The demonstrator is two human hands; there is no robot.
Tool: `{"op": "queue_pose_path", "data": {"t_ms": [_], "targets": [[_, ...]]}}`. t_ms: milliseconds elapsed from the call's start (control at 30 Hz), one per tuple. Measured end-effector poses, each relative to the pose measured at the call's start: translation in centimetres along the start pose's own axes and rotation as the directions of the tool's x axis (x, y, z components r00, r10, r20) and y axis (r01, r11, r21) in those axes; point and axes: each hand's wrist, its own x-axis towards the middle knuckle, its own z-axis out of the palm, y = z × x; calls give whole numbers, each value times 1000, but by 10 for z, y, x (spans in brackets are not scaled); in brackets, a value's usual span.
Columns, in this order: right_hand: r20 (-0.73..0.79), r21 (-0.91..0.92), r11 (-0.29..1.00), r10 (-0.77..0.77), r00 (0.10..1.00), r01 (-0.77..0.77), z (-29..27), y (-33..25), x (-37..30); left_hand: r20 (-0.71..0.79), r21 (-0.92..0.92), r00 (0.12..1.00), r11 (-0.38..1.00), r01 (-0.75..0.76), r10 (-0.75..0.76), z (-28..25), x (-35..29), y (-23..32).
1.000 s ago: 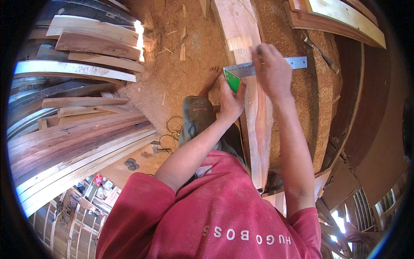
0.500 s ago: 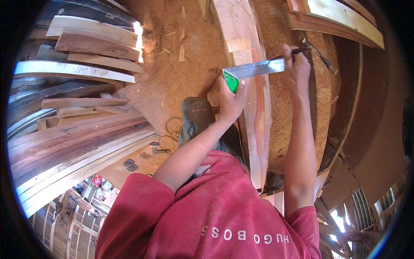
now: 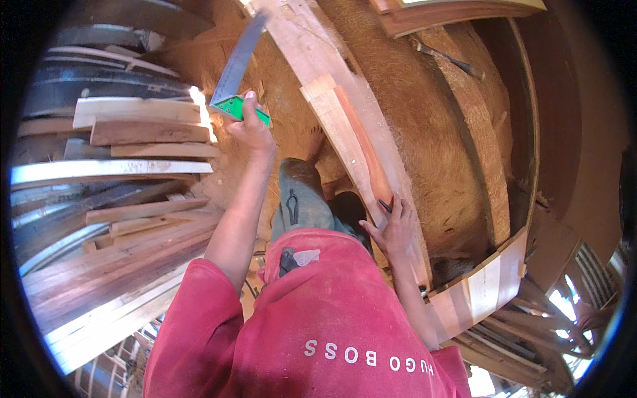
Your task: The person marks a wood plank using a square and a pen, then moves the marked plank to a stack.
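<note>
My left hand (image 3: 254, 134) is closed round the green handle of a try square (image 3: 242, 63), raised to the left of the workpiece. Its metal blade points up and away, blurred at the far tip. My right hand (image 3: 399, 229) rests on a narrow wooden board (image 3: 342, 129) with a reddish-brown edge, which lies on a longer pale plank (image 3: 381, 123). Between the right fingers is a slim dark pen-like stick (image 3: 385, 206); its exact kind is too small to tell. The right thumb is spread out toward my body.
Stacked boards (image 3: 149, 131) fill the left side. A long-handled tool (image 3: 451, 61) lies right of the plank, near a rough timber strip (image 3: 474, 123). More boards (image 3: 458, 18) lie at the top right. Sawdust covers the ground, and my bare foot is left of the plank.
My left hand has swung the try square off the board to the left, its blade now pointing away. My right hand has come down from the blade's end to the board's near part.
</note>
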Motion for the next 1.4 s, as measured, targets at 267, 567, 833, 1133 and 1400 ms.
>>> {"op": "queue_pose_path", "data": {"t_ms": [267,567,833,1133,1400], "targets": [[171,187,982,-8,985,-25,-3,21,6,225,109,959,973,-204,175,18,-47,-46],[77,299,953,29,997,-51,-36,53,-2,465,104,884,989,-108,48,39,-65,-48],[273,241,968,4,962,-72,-54,49,8,522,133,836,953,-274,168,37,-58,-35],[215,231,969,43,976,-94,-38,62,15,694,345,717,844,-411,66,43,-61,-36],[193,76,989,113,975,-130,-17,43,11,734,375,678,807,-457,43,47,-60,-31]]}}
